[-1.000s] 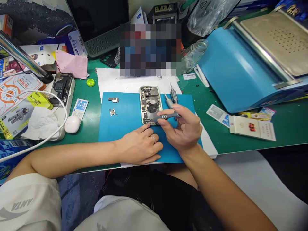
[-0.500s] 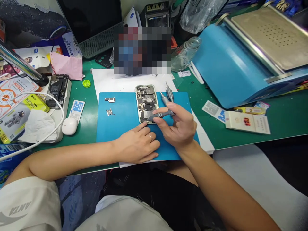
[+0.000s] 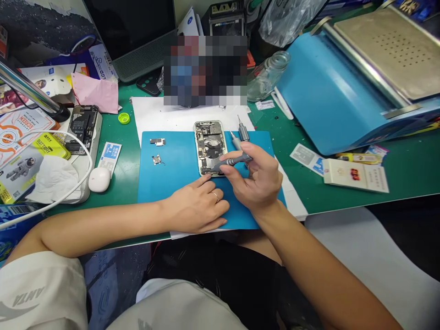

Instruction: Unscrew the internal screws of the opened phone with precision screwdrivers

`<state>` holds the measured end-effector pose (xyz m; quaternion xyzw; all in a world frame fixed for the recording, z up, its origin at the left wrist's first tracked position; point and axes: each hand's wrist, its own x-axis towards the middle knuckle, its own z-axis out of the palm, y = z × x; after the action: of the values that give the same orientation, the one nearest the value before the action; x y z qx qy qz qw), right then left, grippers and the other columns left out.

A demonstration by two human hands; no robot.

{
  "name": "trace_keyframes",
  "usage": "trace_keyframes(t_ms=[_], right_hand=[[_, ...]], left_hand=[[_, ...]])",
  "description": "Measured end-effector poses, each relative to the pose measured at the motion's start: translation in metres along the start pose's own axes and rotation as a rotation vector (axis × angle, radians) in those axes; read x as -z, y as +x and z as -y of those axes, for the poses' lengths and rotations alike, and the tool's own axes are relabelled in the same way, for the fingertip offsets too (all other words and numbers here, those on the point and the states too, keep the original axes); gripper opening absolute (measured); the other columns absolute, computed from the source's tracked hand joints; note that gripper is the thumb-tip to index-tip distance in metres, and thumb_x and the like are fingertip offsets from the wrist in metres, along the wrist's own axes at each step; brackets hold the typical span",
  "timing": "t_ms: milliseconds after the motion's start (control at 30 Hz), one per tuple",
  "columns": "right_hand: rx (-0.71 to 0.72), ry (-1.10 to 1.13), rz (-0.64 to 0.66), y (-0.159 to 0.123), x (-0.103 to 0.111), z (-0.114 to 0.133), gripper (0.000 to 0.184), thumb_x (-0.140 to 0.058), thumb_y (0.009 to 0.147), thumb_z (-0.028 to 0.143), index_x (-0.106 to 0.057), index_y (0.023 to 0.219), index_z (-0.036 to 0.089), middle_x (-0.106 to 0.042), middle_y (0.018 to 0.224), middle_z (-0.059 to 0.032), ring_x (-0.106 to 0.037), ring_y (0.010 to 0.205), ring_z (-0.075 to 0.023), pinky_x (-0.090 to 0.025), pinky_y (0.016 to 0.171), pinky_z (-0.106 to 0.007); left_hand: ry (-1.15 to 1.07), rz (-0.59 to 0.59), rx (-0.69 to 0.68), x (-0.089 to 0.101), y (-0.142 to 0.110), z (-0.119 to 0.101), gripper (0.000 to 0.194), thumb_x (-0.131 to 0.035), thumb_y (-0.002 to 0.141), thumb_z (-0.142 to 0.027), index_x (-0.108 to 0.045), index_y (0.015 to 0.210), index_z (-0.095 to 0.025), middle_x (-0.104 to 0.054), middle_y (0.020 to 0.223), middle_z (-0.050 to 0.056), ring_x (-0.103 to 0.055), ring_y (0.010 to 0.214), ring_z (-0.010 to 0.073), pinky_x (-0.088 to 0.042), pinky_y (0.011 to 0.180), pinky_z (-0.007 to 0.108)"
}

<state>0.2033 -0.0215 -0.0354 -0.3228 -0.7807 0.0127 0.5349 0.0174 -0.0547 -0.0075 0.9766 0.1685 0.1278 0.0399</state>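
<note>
An opened phone (image 3: 209,149) lies on the blue mat (image 3: 172,178) with its inner parts bare. My left hand (image 3: 195,206) rests palm down on the mat, fingers apart, its index fingertip at the phone's bottom edge. Between thumb and fingers, my right hand (image 3: 259,181) grips a slim grey screwdriver (image 3: 237,159), its front end over the phone's lower right part; the very tip is hard to make out. Beyond that hand are a second screwdriver (image 3: 235,141), partly hidden by the fingers, and a third screwdriver (image 3: 243,129). Two small metal phone parts (image 3: 157,142) (image 3: 157,159) lie left of the phone.
A blue machine with a metal plate (image 3: 319,91) stands at right, near a glass jar (image 3: 268,78). A cigarette box (image 3: 355,175) lies on the green table. At left are a white earbud case (image 3: 99,179), a green cap (image 3: 123,118) and another opened phone (image 3: 82,128).
Hardly anything differs. The view has shifted very slightly, and my right hand with the screwdriver sits a touch farther right in the picture. My left hand keeps its place.
</note>
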Motion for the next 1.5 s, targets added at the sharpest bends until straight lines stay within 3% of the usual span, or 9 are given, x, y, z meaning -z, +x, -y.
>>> trace_keyframes(t_ms=[167, 400, 500, 700, 867, 1033, 1300, 1400, 1500], right_hand=[[0.011, -0.005, 0.01, 0.0, 0.001, 0.001, 0.072, -0.07, 0.092, 0.016, -0.037, 0.154, 0.031, -0.074, 0.116, -0.0068, -0.076, 0.081, -0.0203, -0.066, 0.07, -0.035], [0.058, -0.037, 0.06, 0.007, 0.004, 0.009, 0.068, -0.063, 0.094, 0.01, -0.036, 0.155, 0.023, -0.078, 0.105, -0.0093, -0.077, 0.092, -0.0228, -0.066, 0.074, -0.036], [0.084, -0.022, 0.052, 0.01, 0.002, 0.009, 0.066, -0.063, 0.093, 0.007, -0.039, 0.153, 0.021, -0.078, 0.1, -0.0084, -0.076, 0.086, -0.0214, -0.066, 0.073, -0.035], [0.129, -0.074, 0.034, 0.012, 0.001, 0.008, 0.054, -0.062, 0.097, 0.021, -0.044, 0.148, 0.023, -0.075, 0.096, -0.0069, -0.073, 0.082, -0.022, -0.064, 0.068, -0.039], [0.122, -0.022, 0.068, 0.014, 0.001, 0.012, 0.064, -0.06, 0.092, 0.007, -0.039, 0.152, 0.018, -0.076, 0.103, -0.0103, -0.072, 0.094, -0.0237, -0.064, 0.077, -0.04], [0.141, -0.033, 0.061, 0.012, -0.003, 0.009, 0.064, -0.062, 0.095, 0.014, -0.039, 0.154, 0.025, -0.075, 0.097, -0.006, -0.071, 0.085, -0.022, -0.063, 0.074, -0.039], [0.051, -0.001, 0.134, 0.018, -0.001, 0.008, 0.061, -0.059, 0.095, 0.011, -0.039, 0.152, 0.021, -0.075, 0.109, -0.01, -0.072, 0.099, -0.0231, -0.063, 0.085, -0.039], [0.062, -0.004, 0.122, 0.02, -0.004, 0.007, 0.059, -0.061, 0.096, 0.015, -0.04, 0.151, 0.023, -0.075, 0.099, -0.0059, -0.071, 0.084, -0.0207, -0.062, 0.078, -0.037], [0.108, -0.025, 0.081, 0.02, -0.008, 0.007, 0.061, -0.063, 0.097, 0.021, -0.037, 0.152, 0.025, -0.074, 0.094, -0.0044, -0.069, 0.08, -0.0206, -0.06, 0.074, -0.037]], left_hand=[[-0.007, 0.004, 0.003, 0.0, 0.0, 0.001, 0.031, -0.047, 0.105, -0.041, -0.062, 0.092, -0.017, -0.064, 0.087, 0.008, -0.059, 0.082, 0.0256, -0.043, 0.108, 0.049], [0.005, -0.016, 0.007, -0.004, -0.002, 0.001, 0.033, -0.049, 0.103, -0.044, -0.061, 0.088, -0.018, -0.063, 0.083, 0.007, -0.058, 0.08, 0.0244, -0.046, 0.104, 0.047], [0.019, -0.016, 0.009, -0.003, -0.003, 0.001, 0.034, -0.051, 0.102, -0.045, -0.062, 0.087, -0.017, -0.062, 0.08, 0.006, -0.058, 0.078, 0.0242, -0.046, 0.104, 0.047], [-0.007, 0.049, 0.026, 0.002, -0.002, 0.002, 0.034, -0.051, 0.102, -0.045, -0.064, 0.088, -0.016, -0.065, 0.085, 0.008, -0.061, 0.084, 0.0252, -0.048, 0.102, 0.045], [-0.009, 0.077, 0.025, 0.003, -0.002, 0.003, 0.036, -0.051, 0.102, -0.046, -0.065, 0.088, -0.016, -0.067, 0.088, 0.01, -0.063, 0.087, 0.026, -0.048, 0.104, 0.047], [-0.01, 0.066, 0.026, 0.002, -0.002, 0.004, 0.036, -0.051, 0.103, -0.046, -0.064, 0.088, -0.016, -0.066, 0.086, 0.01, -0.062, 0.088, 0.026, -0.05, 0.099, 0.045], [0.011, 0.045, 0.02, -0.001, -0.004, 0.005, 0.037, -0.052, 0.101, -0.047, -0.064, 0.084, -0.016, -0.063, 0.081, 0.007, -0.06, 0.079, 0.0235, -0.051, 0.096, 0.044], [0.014, -0.023, 0.003, 0.0, -0.003, 0.006, 0.039, -0.05, 0.103, -0.043, -0.061, 0.075, -0.018, -0.06, 0.072, 0.005, -0.058, 0.07, 0.0206, -0.053, 0.083, 0.039], [-0.064, -0.242, -0.041, 0.014, 0.0, 0.001, 0.045, -0.047, 0.103, -0.036, -0.053, 0.062, -0.021, -0.051, 0.057, 0.0, -0.052, 0.056, 0.0164, -0.049, 0.062, 0.031]])
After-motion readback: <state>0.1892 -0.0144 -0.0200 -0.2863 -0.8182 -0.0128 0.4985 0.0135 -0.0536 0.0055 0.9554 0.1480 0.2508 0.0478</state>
